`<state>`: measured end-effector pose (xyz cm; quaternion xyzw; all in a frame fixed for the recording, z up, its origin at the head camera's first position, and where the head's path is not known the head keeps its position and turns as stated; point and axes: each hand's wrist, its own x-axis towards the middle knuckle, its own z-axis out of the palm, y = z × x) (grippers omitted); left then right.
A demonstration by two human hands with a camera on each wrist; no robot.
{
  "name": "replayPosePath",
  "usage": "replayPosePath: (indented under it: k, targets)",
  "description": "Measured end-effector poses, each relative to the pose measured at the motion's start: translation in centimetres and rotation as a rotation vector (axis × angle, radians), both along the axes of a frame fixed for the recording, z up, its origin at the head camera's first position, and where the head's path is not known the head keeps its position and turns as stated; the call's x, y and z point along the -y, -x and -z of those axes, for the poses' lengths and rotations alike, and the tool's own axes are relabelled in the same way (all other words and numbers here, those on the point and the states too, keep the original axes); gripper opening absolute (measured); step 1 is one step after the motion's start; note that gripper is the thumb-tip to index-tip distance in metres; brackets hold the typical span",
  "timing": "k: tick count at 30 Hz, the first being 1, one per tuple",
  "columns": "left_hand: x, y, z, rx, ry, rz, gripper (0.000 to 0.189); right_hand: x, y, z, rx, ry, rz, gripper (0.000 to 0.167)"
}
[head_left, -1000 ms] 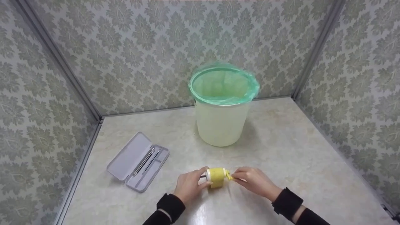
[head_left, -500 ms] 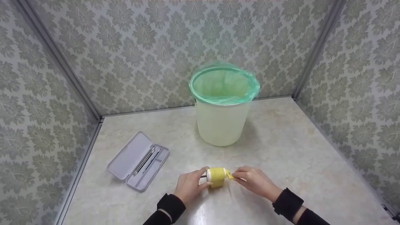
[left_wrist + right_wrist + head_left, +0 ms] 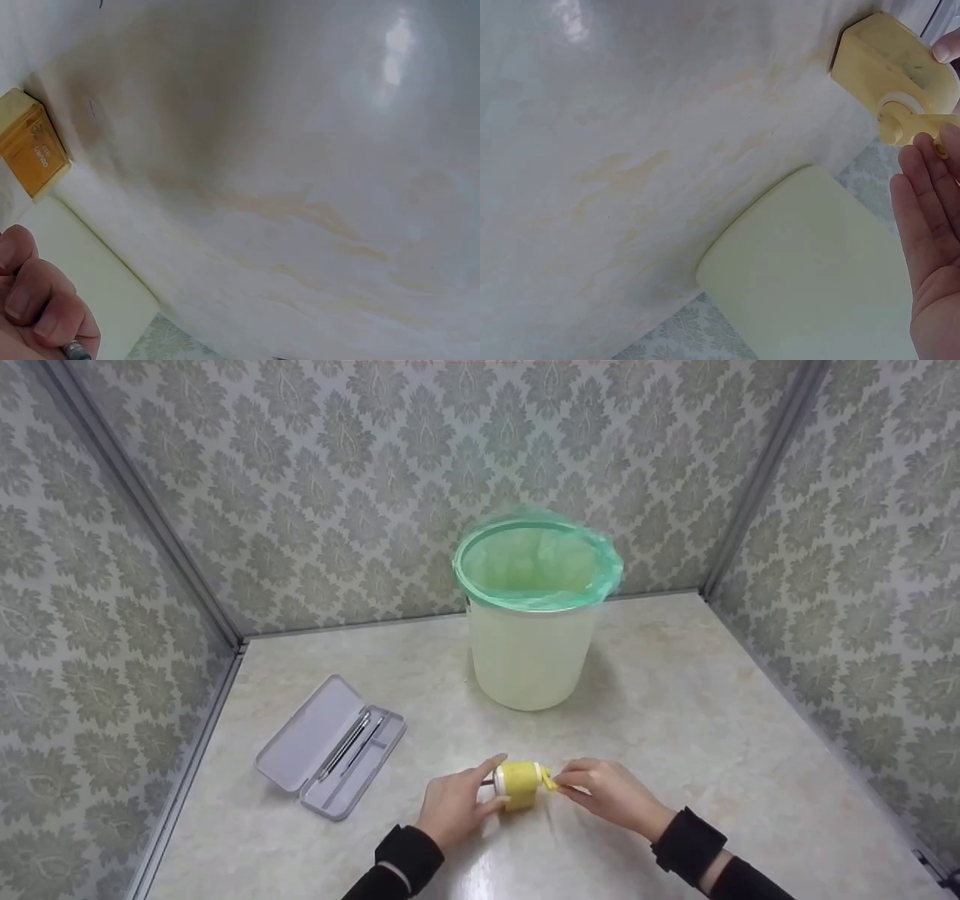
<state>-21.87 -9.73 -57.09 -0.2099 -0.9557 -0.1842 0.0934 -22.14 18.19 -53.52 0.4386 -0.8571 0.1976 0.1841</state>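
Observation:
A yellow crank pencil sharpener (image 3: 520,786) with a white front ring stands on the table between the hands. A dark pencil (image 3: 487,783) runs into its left face. My left hand (image 3: 454,808) holds the sharpener at that end, thumb low and index finger at the top edge, around the pencil. Its other fingers are curled in the left wrist view, where a small dark rod end (image 3: 76,350) pokes out below them. My right hand (image 3: 616,796) pinches the yellow crank handle (image 3: 919,127) at the sharpener's right side. The sharpener's translucent orange drawer (image 3: 36,154) faces the left wrist camera.
Behind the hands stands a pale green bin (image 3: 531,660) lined with a green plastic bag (image 3: 536,604). To the left lies an open grey pencil case (image 3: 307,742) with several slim pens or pencils (image 3: 346,746) inside. Patterned wall panels (image 3: 360,495) enclose the table.
The left index finger has lifted slightly at the sharpener's top edge. The right hand stays at the crank handle, with hardly any shift. The sharpener, bin and case stand where they were.

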Motion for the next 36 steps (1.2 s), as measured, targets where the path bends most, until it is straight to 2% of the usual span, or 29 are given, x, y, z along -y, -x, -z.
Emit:
replayPosePath:
  k: [6,15,26,31,36]
  targets:
    - [0.06,0.14,0.1,0.006,0.011,0.0,0.059,0.04,-0.14,-0.05,0.054,-0.008,-0.013,0.012]
    - [0.06,0.62,-0.01,0.019,0.025,0.043,0.055,0.17,-0.2,0.02,0.008,-0.009,0.024,0.012]
    - [0.17,0.44,0.22,-0.093,0.04,0.089,0.053,0.38,-0.26,-0.23,0.025,-0.007,0.115,0.011]
    - [0.03,0.54,0.18,-0.098,0.055,0.096,0.054,0.32,-0.02,-0.3,0.015,0.034,0.123,0.01]
    - [0.11,0.55,0.26,-0.085,0.044,0.109,0.053,0.58,0.07,-0.47,0.054,0.043,0.14,0.009]
